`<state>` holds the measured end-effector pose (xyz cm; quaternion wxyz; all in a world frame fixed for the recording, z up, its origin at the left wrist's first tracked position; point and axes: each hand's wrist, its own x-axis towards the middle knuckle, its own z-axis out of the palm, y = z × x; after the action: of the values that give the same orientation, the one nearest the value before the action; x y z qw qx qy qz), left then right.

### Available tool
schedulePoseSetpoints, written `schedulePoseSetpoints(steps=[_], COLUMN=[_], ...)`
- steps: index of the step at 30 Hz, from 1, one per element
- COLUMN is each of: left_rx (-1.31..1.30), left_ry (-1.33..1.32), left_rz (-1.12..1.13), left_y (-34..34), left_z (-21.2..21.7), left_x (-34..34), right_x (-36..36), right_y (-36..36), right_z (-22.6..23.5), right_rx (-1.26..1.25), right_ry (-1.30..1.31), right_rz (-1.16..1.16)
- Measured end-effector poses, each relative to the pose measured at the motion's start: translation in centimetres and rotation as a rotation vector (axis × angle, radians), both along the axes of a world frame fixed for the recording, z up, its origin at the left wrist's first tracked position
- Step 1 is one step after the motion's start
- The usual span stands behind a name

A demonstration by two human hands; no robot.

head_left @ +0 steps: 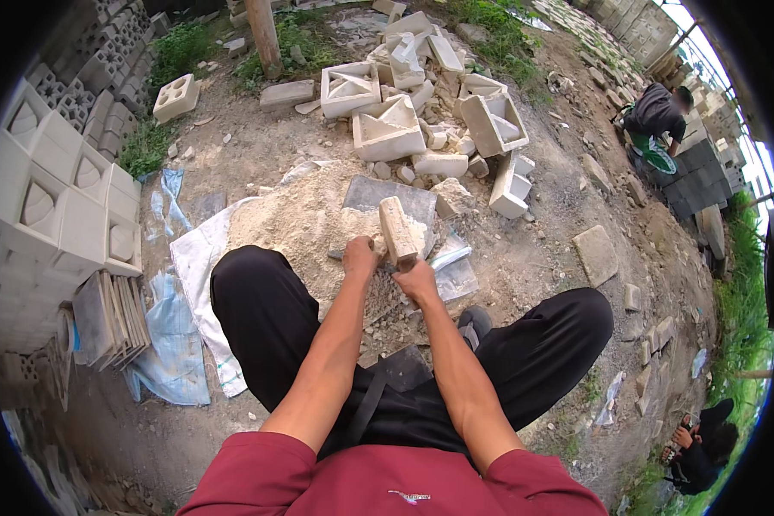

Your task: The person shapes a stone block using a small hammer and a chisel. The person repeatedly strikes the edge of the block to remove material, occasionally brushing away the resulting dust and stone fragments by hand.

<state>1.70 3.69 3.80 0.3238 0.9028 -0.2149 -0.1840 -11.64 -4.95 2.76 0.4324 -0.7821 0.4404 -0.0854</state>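
Note:
My right hand (416,282) is closed around the lower end of a pale oblong block (396,225), possibly a mallet head; any handle is hidden. The block tilts up and away over a heap of beige crumbled powder (292,213). Just left of it, my left hand (360,258) is closed low at the powder's near edge; what its fingers hold, if anything, is hidden. Beyond both hands lies a flat grey slab (391,199), partly dusted with powder. The heap rests partly on a white sheet (199,249) between my spread knees.
Broken pale moulded blocks (389,129) are piled ahead. Patterned blocks (50,202) are stacked at left, by leaning thin slabs (112,318) and blue sheeting (170,344). A wooden post (264,39) stands at the back. One person (658,116) bends at far right; another (705,447) is lower right.

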Motion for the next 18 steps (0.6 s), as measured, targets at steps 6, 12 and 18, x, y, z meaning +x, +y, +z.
schedulePoseSetpoints(steps=[6,12,18], left_rx=[0.021,0.036,0.102], left_ry=[-0.053,-0.042,0.05], left_rz=[-0.013,-0.049,0.003], left_y=[0.7,0.1,0.9], left_z=[-1.7,-0.1,-1.1], left_x=[0.8,-0.1,0.9], right_x=[2.9,-0.2,2.4], right_y=[0.2,1.1,0.7], right_z=[4.3,-0.1,3.1], right_rx=[-0.063,-0.06,0.073], right_ry=[-0.171,0.039,-0.115], right_rz=[-0.009,0.018,0.007])
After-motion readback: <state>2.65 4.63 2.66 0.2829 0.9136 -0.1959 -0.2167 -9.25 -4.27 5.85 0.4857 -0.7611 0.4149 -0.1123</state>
